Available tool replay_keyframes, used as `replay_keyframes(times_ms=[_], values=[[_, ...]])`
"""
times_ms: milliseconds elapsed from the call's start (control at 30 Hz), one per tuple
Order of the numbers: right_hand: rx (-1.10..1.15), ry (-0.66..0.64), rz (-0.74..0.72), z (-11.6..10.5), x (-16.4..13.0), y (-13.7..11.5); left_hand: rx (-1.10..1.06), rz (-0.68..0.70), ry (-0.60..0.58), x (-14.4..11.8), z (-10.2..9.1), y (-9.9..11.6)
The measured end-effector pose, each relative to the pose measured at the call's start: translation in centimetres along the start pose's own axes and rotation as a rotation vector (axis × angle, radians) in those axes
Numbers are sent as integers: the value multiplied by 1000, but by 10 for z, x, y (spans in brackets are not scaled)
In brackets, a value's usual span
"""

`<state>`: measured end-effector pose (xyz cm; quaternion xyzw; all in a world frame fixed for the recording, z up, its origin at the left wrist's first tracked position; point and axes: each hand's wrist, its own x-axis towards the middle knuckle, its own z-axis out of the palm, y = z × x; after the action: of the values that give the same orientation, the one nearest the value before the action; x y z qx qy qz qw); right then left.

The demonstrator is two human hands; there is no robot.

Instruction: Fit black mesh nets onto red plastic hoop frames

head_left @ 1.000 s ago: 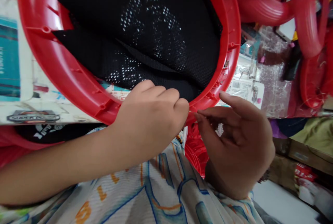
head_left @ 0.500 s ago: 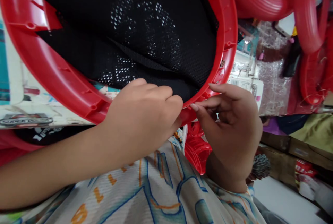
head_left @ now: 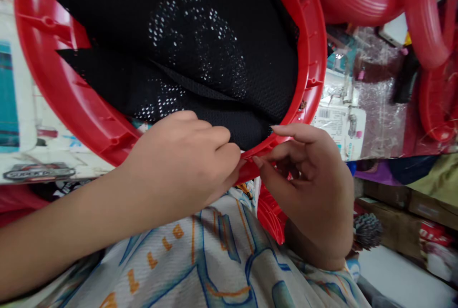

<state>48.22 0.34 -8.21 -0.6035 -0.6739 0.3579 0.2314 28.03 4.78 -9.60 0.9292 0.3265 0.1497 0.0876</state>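
Note:
A red plastic ring-shaped frame (head_left: 310, 55) with small ribs and screw posts fills the upper middle of the head view. Black perforated mesh fabric (head_left: 203, 55) is laid across it, its edges loose and jagged at the left. My left hand (head_left: 189, 155) is closed in a fist over the near rim; its fingertips are hidden, and it seems to grip the rim and the fabric's edge. My right hand (head_left: 304, 174) pinches at the same rim with thumb and bent fingers, its index finger stretched toward the fabric's corner. Whatever lies between those fingertips is too small to make out.
Printed cardboard (head_left: 343, 127) lies under the frame. Glossy red curved plastic parts (head_left: 361, 0) are piled at the upper right, beside clear plastic wrap (head_left: 379, 88). More red parts (head_left: 268, 210) sit below the rim. Cardboard boxes (head_left: 393, 229) stand at the lower right.
The left side of the red frame has shifted right and slightly down in view. Both hands have moved slightly left and down, still at the near rim. My right index finger now reaches the fabric's corner.

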Motion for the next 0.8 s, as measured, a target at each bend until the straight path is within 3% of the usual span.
replay_keyframes(times_ms=[267,467,667,800], values=[[-87,76,-77,3,2,-5,65,2,48,1,0,2],[-182,122,8,9,0,-14,50,-91,-21,4,0,5],[-70,44,-34,-10,-4,-9,34,-115,0,2,3,6],[-122,64,-40,-22,-1,-10,17,-138,10,1,4,7]])
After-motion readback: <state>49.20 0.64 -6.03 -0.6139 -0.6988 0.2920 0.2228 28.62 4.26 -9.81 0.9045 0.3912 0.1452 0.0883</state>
